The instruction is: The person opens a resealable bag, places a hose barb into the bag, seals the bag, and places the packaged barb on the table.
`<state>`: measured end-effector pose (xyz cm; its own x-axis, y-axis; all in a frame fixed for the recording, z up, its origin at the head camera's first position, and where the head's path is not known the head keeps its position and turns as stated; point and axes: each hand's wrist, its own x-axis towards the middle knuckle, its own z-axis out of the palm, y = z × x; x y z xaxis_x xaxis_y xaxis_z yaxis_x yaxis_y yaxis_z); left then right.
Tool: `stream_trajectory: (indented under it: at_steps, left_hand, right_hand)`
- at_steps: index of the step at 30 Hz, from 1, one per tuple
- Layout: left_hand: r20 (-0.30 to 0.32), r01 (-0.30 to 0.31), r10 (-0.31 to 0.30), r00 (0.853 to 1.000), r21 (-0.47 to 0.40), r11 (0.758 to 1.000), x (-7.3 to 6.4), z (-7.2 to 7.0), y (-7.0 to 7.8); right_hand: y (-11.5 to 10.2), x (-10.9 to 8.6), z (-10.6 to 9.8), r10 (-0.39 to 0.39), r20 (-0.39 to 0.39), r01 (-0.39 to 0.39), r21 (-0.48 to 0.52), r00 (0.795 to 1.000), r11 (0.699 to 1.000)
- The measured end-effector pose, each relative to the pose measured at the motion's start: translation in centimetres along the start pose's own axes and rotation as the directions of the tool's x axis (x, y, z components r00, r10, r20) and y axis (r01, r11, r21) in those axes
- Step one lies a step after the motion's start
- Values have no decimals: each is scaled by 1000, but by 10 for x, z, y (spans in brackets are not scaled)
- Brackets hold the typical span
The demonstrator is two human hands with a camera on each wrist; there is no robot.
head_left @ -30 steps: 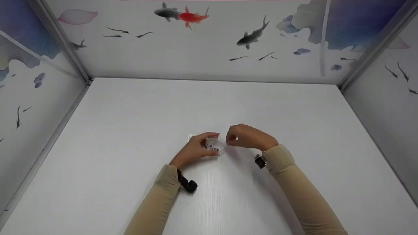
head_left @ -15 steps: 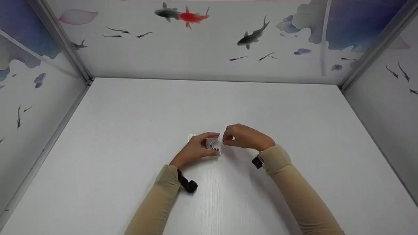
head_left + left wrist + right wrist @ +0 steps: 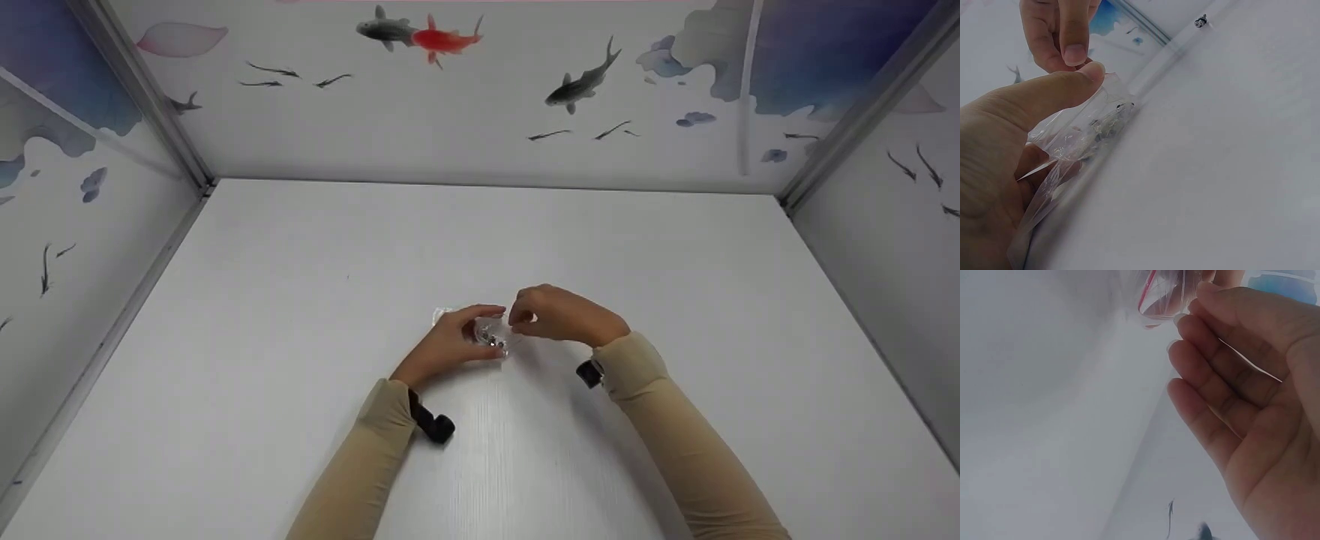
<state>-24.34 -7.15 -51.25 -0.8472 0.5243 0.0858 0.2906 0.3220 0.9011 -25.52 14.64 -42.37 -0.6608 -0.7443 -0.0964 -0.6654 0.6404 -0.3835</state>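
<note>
A clear plastic zip bag [image 3: 487,330] with several small metal parts [image 3: 492,342] inside is in my left hand [image 3: 448,337]. My left thumb lies along its near side, and the fingers are behind it. In the right wrist view, a red line [image 3: 1145,292] runs along the bag. My right hand [image 3: 564,315] is at the bag's right edge, thumb and index fingertip together, pinching the plastic there. The other right fingers [image 3: 1193,408] are bent loosely. A small metal part [image 3: 1201,21] lies on the table, apart from the bag, in the left wrist view.
The white table [image 3: 300,420] spreads around both hands. Printed panels [image 3: 480,112] with fish stand at the back and along both sides. A black wrist camera [image 3: 435,427] is on the left wrist and another [image 3: 589,373] on the right.
My right hand has shifted slightly left, closer to the bag and my left hand. The bag's stretched right edge has drawn in. My left hand has stayed in place.
</note>
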Motion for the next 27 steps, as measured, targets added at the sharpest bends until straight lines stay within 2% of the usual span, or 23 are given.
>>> stream_trajectory:
  at_steps: [4, 10, 14, 17, 21, 27]
  left_hand:
    - [-1, 1, -1, 1000, 13, 1000, 0, 0, 1]
    - [6, 16, -16, 1000, -4, 1000, 0, 0, 2]
    - [25, 23, -22, 999, -41, 999, -5, -4, 20]
    - [33, 30, -28, 999, -56, 998, -6, -4, 23]
    - [21, 31, -30, 999, -53, 998, 0, 0, 4]
    - [7, 15, -15, 1000, -46, 999, 1, 1, 0]
  right_hand:
    - [1, -2, -2, -9, 2, 9, -5, 1000, 1000]
    - [4, -8, -6, 22, 4, -22, 14, 1000, 1000]
    - [8, -13, -7, 39, -2, -38, 29, 999, 999]
    - [12, -18, -8, 45, -4, -44, 33, 999, 998]
    - [16, -25, -9, 68, 4, -69, 46, 998, 997]
    - [24, -36, -11, 129, 27, -130, 64, 991, 989]
